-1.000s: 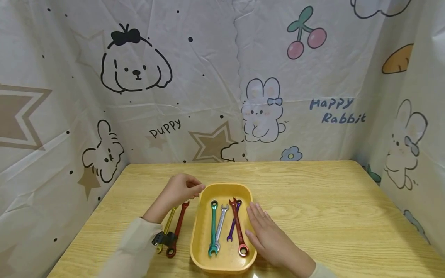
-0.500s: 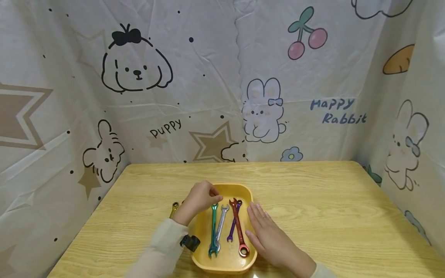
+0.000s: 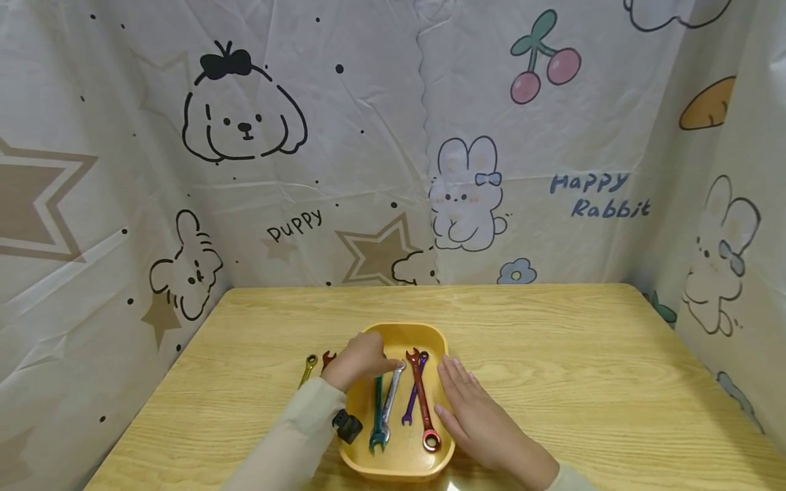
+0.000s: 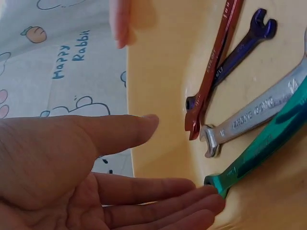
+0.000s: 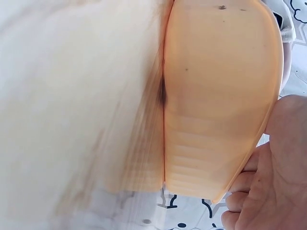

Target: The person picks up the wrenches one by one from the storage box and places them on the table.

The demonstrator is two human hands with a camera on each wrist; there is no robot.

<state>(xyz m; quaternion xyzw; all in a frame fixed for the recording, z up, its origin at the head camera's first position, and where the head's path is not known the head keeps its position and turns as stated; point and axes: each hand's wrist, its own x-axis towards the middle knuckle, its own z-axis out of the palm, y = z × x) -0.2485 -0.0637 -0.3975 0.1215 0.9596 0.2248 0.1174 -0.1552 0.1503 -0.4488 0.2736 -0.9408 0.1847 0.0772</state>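
Note:
A yellow plastic tray [image 3: 402,466] holds several combination wrenches. My left hand [image 3: 357,361] reaches over its left rim, thumb and fingers apart. In the left wrist view, the fingertips are right at the near end of the green wrench [image 4: 261,148], with nothing gripped. Beside it lie a silver wrench [image 4: 259,115] and a red wrench [image 4: 211,67] crossed over a purple wrench [image 4: 240,55]. My right hand [image 3: 482,423] rests flat-fingered against the tray's right side; the right wrist view shows its fingers along the rim.
Left of the tray, a yellow wrench [image 3: 308,370] and another red wrench [image 3: 328,357] lie on the wooden table [image 3: 552,354], partly hidden by the left arm. Cartoon-printed cloth [image 3: 368,136] hangs behind and at both sides. A small black device [image 3: 347,426] is strapped at the left wrist.
My left hand has moved right from beside the tray's left rim to above the tray, then lowered toward the green wrench's end. The right hand and the wrenches have stayed in place.

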